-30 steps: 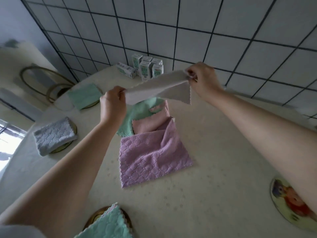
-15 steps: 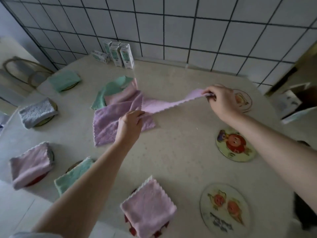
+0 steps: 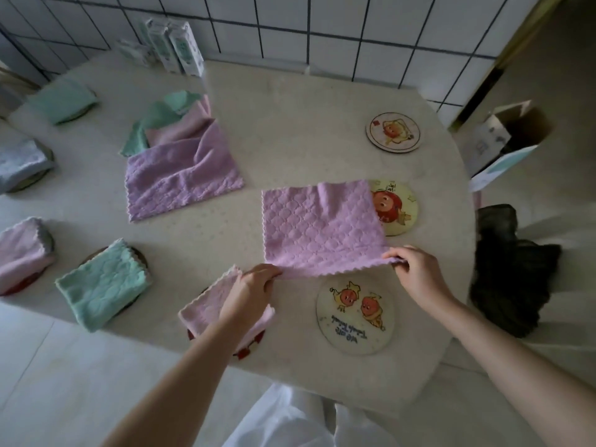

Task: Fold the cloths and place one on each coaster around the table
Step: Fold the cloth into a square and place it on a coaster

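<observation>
Purple cloth [image 3: 319, 227] spread flat, left hand [image 3: 250, 293] and right hand [image 3: 416, 274] fingers pinching near corners

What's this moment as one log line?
step: fold | left hand: grips pink cloth corner | right hand: grips other corner | cloth overlaps coaster

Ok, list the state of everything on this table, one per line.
Spread pink cloth: unfolded, near edge lifted.
Left hand: pinches its near-left corner.
Right hand: pinches its near-right corner.
Cloth pile: unfolded.
Near coaster: bare.
Far coaster: bare.
Middle coaster: partly covered.
Near green cloth: folded, on coaster.
</observation>
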`<state>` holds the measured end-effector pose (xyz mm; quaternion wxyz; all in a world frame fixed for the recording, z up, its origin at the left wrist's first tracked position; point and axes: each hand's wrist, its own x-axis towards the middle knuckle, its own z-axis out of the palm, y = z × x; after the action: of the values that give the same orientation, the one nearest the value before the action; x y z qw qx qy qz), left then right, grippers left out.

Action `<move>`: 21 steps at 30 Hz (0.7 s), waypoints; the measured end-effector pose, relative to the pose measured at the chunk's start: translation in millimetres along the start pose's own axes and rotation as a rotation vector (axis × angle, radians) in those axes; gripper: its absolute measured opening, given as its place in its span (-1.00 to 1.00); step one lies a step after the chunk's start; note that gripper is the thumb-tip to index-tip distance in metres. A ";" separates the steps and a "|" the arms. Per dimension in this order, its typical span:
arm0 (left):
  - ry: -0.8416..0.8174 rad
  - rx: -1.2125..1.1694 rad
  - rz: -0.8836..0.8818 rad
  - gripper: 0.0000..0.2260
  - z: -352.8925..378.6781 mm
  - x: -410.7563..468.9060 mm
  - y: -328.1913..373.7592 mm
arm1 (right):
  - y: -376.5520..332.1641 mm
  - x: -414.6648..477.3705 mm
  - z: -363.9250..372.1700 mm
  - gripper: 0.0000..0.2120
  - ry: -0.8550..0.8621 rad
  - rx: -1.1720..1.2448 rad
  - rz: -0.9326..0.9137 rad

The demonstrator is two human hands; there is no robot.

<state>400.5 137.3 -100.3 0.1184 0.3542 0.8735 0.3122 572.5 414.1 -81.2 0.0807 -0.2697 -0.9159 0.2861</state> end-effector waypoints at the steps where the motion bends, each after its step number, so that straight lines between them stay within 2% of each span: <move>1: -0.005 -0.002 -0.004 -0.73 0.2 -4.1 0.8 | 2.3 -7.4 1.6 -0.77 -0.009 -0.003 0.016; 6: -0.029 -0.030 -0.022 -0.68 -1.6 -13.5 -1.3 | 11.3 -28.7 7.8 -0.75 -0.032 0.027 0.081; 9: -0.044 -0.033 -0.085 -0.72 -4.2 -10.1 -5.5 | 11.2 -27.3 7.5 -0.77 -0.093 0.081 0.139; 14: 0.006 -0.191 -0.349 -0.88 -10.4 16.8 -2.3 | 2.2 5.7 -3.0 -0.87 -0.098 0.253 0.285; 18: 0.055 -0.397 -0.521 -0.90 -11.2 56.6 -7.1 | -3.2 45.1 -6.5 -0.95 -0.036 0.462 0.443; 21: 0.107 -0.574 -0.716 -0.90 -8.6 88.8 -18.0 | -1.4 74.3 -3.6 -0.98 0.026 0.519 0.525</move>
<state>323.0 184.9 -103.8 0.2671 -0.0337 0.8239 0.4988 510.4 455.1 -77.9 0.0818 -0.4698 -0.7113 0.5164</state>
